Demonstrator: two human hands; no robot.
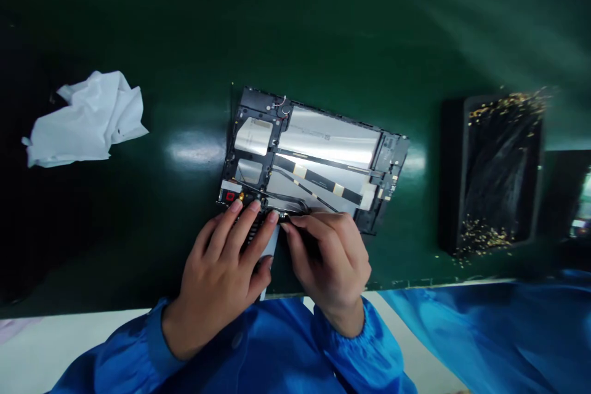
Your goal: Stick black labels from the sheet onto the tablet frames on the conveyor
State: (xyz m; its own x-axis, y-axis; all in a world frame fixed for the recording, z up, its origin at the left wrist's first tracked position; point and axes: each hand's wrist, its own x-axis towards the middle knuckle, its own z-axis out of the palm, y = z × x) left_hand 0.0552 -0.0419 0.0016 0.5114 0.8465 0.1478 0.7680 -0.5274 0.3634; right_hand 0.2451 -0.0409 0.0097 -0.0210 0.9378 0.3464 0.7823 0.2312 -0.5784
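An opened tablet frame (314,160) lies tilted on the green mat (194,37), showing silver foil panels, black strips and flex cables. My left hand (221,277) is at its near edge, with fingertips on a dark, densely detailed part near a small red-marked label (229,196). My right hand (327,258) sits just to the right, with thumb and forefinger meeting at the same edge. Whatever lies between those fingertips is hidden. A pale flat strip (271,252) runs from the frame down between my hands.
A crumpled white cloth (87,121) lies on the mat to the left. A black tray (496,172) stands to the right, with small gold pieces scattered at its ends and a few beyond its near rim. Blue sleeves and a white table edge (55,338) fill the bottom.
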